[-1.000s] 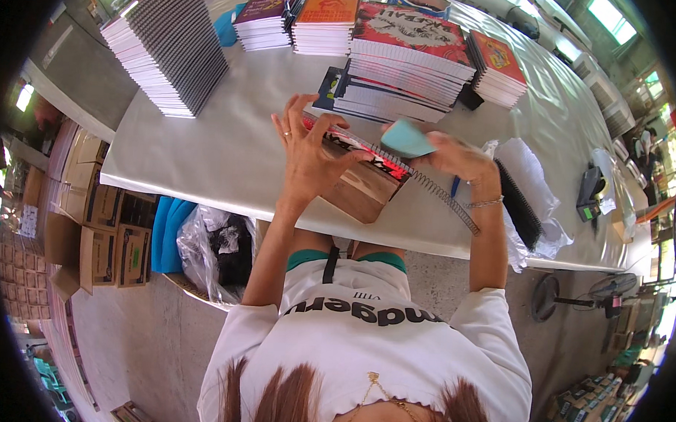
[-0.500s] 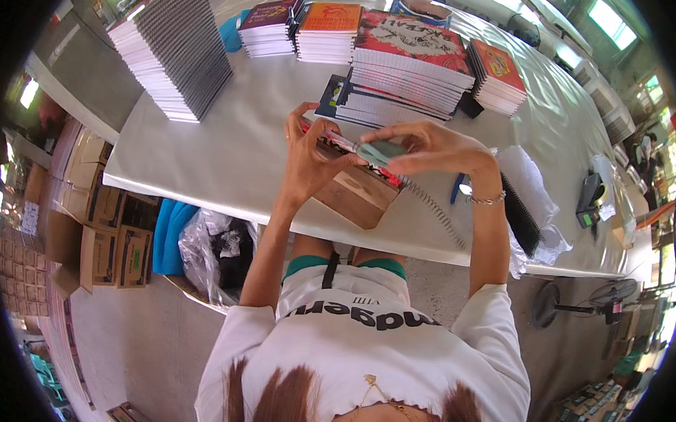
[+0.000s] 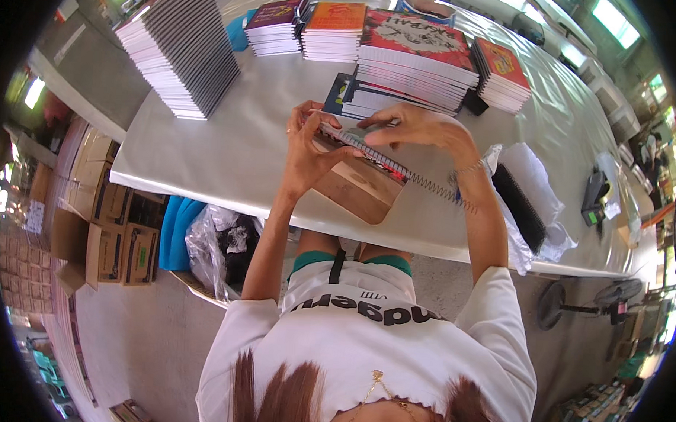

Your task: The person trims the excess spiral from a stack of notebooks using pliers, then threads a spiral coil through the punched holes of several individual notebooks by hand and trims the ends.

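Note:
My left hand (image 3: pixel 308 152) grips the near end of a thin stack of notebook pages (image 3: pixel 349 137) above a brown cardboard box (image 3: pixel 357 188) on the white table (image 3: pixel 236 155). My right hand (image 3: pixel 415 126) presses on the far side of the same pages. A long metal spiral wire (image 3: pixel 428 187) runs out of the pages to the right, passing under my right wrist. The pages' cover is mostly hidden by my fingers.
Stacks of spiral notebooks (image 3: pixel 414 61) stand behind my hands, and a tall slanted stack (image 3: pixel 184 46) at the far left. A plastic bag with black combs (image 3: pixel 520 206) lies right. Cardboard boxes (image 3: pixel 103 232) and a bag (image 3: pixel 217 248) sit on the floor.
The pages and both hands have come down onto the box; my right hand moved left from the wire's end onto the pages, and a light blue sheet seen before is out of sight.

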`<state>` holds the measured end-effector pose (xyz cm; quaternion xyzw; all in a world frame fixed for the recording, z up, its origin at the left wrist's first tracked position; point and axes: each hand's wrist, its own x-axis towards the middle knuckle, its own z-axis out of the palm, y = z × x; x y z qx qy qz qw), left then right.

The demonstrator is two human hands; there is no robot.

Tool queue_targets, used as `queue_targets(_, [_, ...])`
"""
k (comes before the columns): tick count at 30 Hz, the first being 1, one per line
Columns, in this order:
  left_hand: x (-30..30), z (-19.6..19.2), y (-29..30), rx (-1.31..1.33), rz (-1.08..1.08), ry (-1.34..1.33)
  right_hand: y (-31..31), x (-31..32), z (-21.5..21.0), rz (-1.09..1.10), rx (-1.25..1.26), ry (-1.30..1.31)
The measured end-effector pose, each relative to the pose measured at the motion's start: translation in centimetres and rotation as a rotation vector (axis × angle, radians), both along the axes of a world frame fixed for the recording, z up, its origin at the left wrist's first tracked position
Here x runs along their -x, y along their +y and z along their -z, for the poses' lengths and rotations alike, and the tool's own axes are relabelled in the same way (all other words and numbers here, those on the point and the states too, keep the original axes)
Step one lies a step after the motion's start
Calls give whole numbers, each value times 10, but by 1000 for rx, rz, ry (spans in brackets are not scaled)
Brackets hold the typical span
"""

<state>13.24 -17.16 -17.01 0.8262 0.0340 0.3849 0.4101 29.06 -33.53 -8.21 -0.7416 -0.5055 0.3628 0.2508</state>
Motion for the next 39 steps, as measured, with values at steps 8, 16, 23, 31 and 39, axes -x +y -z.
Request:
queue_targets(8, [8, 4, 4, -101, -49, -77, -1, 12, 2, -92, -242, 407])
queue_targets(16, [5, 27, 24, 406, 233, -102, 15, 14, 5, -95, -263, 24])
queue_targets(23, [8, 12, 36, 653, 346, 36, 37, 9, -8, 69, -99, -86])
queue_targets(31, [-5, 22, 46, 689, 400, 32, 42, 13, -29, -61, -204, 206])
queue_targets(39, [5, 25, 36, 757, 434, -50, 38, 15, 5, -18, -161, 221])
